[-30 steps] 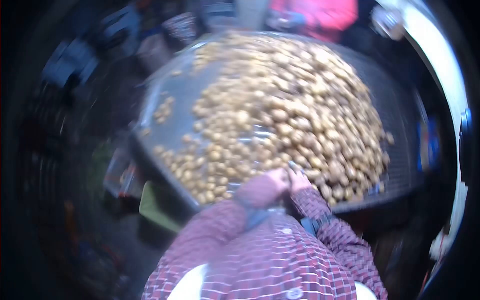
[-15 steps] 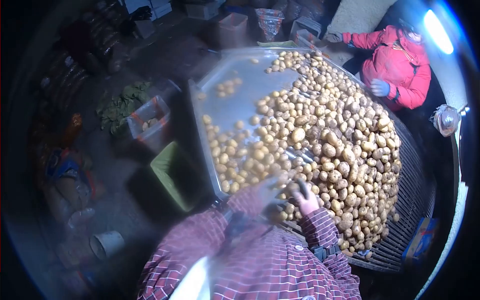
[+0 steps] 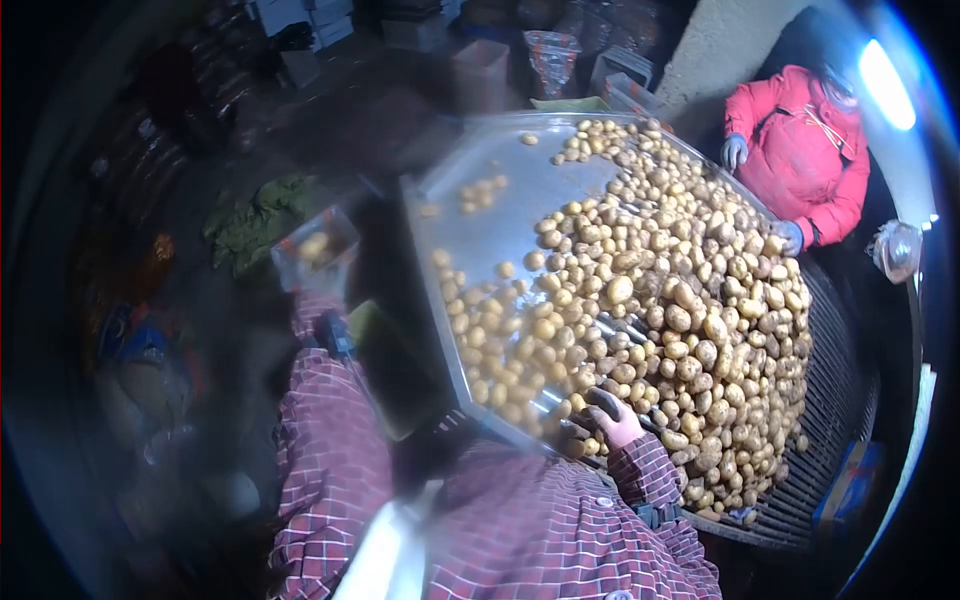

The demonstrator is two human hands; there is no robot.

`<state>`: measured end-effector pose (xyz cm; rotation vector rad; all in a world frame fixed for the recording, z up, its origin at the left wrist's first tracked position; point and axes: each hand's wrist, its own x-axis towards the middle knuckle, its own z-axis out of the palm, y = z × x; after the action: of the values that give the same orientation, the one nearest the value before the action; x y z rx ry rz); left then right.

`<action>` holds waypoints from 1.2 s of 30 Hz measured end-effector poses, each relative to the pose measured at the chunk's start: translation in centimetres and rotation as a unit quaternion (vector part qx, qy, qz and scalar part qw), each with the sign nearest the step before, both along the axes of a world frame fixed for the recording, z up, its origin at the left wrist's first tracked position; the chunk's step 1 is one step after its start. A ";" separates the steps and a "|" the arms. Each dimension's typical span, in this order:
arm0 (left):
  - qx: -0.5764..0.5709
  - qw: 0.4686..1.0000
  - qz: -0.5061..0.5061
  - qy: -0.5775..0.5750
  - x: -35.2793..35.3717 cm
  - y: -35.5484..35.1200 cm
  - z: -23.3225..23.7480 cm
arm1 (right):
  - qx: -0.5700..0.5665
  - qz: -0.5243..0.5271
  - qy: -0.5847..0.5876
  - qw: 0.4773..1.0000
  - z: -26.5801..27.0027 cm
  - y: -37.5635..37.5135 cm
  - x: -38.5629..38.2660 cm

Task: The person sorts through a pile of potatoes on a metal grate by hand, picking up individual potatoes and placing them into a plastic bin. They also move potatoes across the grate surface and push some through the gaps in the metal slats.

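A large heap of potatoes [image 3: 700, 330] covers the right side of a metal table [image 3: 455, 180], and looser ones lie on its left part. My right hand [image 3: 615, 420], in a dark-palmed glove, rests on potatoes at the near edge with its fingers curved over them; whether it grips one is unclear. My left arm reaches out to the left, past the table. At its end, my left hand [image 3: 320, 300] is blurred at the near side of a clear crate [image 3: 285, 262] with a few potatoes inside; its fingers cannot be made out.
A green bin [image 3: 372, 335] stands between the crate and the table. Green leafy-looking material [image 3: 265, 215] lies behind the crate. A co-worker in a red jacket [image 3: 800, 150] stands at the far right, both gloved hands near the table edge. Slatted bars [image 3: 825, 400] run along the right side.
My left hand has swung from the potatoes at the near edge out left to the clear crate. My right hand stays at the heap. The co-worker's outstretched arm has drawn in, and the other hand lowered onto the potatoes.
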<state>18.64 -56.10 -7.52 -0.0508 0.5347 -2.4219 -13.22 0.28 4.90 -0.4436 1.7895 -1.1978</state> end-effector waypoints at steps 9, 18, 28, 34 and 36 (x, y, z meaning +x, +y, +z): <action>-0.448 0.682 -0.032 -0.578 -18.9 12.9 -0.6 | 0.168 0.032 0.160 0.972 -2.7 5.6 0.8; -0.836 0.273 -0.081 -0.470 -38.7 35.1 4.5 | 0.113 0.046 0.215 0.969 -3.3 7.0 1.3; -0.941 0.051 -0.048 -0.331 -41.6 36.4 2.3 | 0.263 0.034 0.197 0.944 1.9 6.3 -6.7; -0.903 0.181 -0.104 -0.374 -34.3 35.9 5.8 | 0.158 -0.280 0.498 0.806 3.0 5.4 -21.4; -0.823 0.321 -0.127 -0.451 -32.6 35.7 5.3 | 0.302 -0.177 0.511 0.785 2.9 3.0 -22.2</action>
<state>-13.97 -20.45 -2.18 0.5124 -2.5325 -1.5548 -35.39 3.29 7.80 -0.4009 3.1705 -0.4865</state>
